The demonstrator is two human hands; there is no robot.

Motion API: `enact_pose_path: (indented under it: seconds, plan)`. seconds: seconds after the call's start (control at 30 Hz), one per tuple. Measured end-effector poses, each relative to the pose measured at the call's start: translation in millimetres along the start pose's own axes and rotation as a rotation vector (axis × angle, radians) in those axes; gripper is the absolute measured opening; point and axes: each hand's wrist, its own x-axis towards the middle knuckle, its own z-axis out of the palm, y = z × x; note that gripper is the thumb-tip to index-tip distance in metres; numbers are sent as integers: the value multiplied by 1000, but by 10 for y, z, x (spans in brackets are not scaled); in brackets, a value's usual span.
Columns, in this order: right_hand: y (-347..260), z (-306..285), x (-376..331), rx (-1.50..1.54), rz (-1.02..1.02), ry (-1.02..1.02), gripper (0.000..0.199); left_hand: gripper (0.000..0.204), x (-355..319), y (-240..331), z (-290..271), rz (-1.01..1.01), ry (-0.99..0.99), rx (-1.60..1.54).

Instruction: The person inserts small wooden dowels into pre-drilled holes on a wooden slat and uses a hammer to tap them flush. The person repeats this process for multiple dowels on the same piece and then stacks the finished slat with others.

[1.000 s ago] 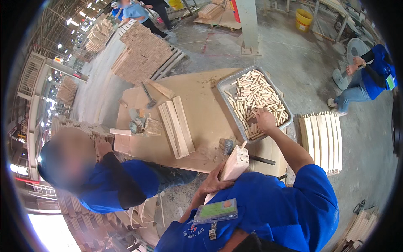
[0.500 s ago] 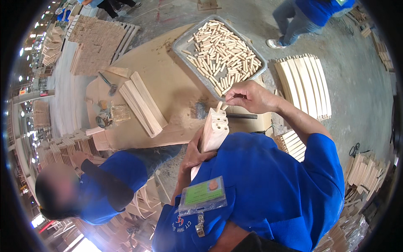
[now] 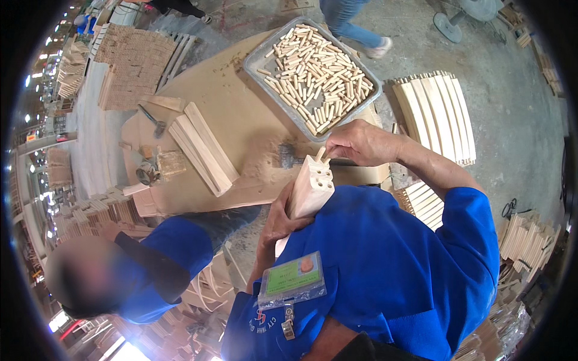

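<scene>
My left hand (image 3: 280, 219) grips a pale wooden piece (image 3: 310, 191) held upright against my chest, its drilled end face turned up. My right hand (image 3: 360, 142) pinches a short wooden dowel (image 3: 321, 154) with its lower tip at one of the holes in that end face. A grey metal tray (image 3: 264, 58) heaped with several more dowels lies on the workbench just beyond my right hand. A hammer (image 3: 291, 155) lies on the bench close under my right hand.
A stack of flat wooden slats (image 3: 201, 147) rests mid-bench, with another hammer (image 3: 153, 119) beside it. Curved slats (image 3: 435, 114) are piled right of the bench. A co-worker in blue (image 3: 150, 265) bends low at my left. Someone's legs (image 3: 352, 24) stand beyond the tray.
My right hand left the dowel tray and came back with a dowel to the end of the wooden piece. My view tilted down and closer to the bench.
</scene>
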Motion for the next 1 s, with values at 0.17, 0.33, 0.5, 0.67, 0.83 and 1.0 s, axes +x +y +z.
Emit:
enact_pose_path:
  seconds: [0.17,0.33,0.5,0.67,0.83,1.0]
  plan:
    - [22,27,-21,-49,-5,4,18,115,-28,4,-10,20,14,95]
    - [100,156,-41,-33,-18,68,21,113,-41,51,-3,-26,16,118]
    - [160,174,-4,-28,57,30,24,111,-45,15,-4,-13,27,96]
    - [176,239,9,46,95,79,28,110,-47,-62,-21,27,42,99]
    - [188,88,181,99,108,-46,35,109,-31,-14,-33,28,63,52]
    - [593,-59,554,201,463,85,31,108,-66,-143,-29,70,131,101]
